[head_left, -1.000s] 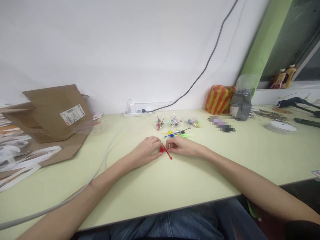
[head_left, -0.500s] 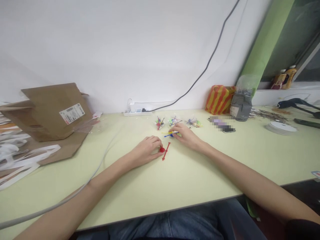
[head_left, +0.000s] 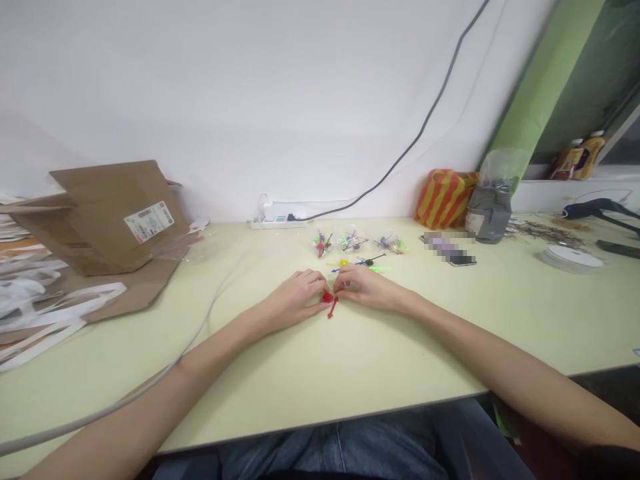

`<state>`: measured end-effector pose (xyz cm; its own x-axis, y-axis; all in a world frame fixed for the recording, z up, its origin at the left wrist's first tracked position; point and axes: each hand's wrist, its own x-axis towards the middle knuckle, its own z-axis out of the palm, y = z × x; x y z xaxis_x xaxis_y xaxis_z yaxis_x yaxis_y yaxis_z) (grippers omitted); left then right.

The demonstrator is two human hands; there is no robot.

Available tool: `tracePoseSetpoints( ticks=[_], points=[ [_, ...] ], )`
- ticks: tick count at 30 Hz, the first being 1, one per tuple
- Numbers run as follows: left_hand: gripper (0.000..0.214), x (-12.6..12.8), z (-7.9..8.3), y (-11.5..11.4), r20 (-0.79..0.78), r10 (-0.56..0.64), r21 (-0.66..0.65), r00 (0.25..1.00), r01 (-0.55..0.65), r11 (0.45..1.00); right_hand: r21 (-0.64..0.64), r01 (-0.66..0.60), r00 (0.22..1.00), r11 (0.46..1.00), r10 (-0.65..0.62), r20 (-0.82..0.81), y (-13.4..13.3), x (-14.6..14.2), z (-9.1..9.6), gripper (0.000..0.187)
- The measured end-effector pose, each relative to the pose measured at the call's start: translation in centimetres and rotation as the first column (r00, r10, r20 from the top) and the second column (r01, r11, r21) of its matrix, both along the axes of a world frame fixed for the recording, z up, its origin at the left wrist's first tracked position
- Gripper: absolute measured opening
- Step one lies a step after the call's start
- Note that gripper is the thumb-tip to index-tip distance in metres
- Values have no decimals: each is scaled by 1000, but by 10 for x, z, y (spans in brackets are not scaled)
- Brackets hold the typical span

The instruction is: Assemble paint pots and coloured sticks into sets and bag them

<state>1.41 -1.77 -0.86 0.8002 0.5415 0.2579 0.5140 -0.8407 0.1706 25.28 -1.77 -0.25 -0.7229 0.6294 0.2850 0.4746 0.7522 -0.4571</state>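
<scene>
the left hand and right hand both hold a narrow grip, fingertips closed in on a red plastic pointer with a round hub, though whether they pinch it is too small to tell. it lies between them, mid-worktop. just beyond, toward the back edge, sit loose coloured plastic pieces, then three clear bags of similar pieces.

This is a small workroom set up for packing: a long pale green table holds a power strip, a labelled cardboard parcel, and bagged plastic parts.
</scene>
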Motion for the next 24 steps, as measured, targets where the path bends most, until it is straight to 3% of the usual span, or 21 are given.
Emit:
tracePoseSetpoints(
  ticks=[24],
  points=[
    [17, 1, 1, 1, -1, 5, -14, 1000, -5, 1000, -80, -51, 997, 995, 46, -69, 4, 1, -8, 11]
  ],
)
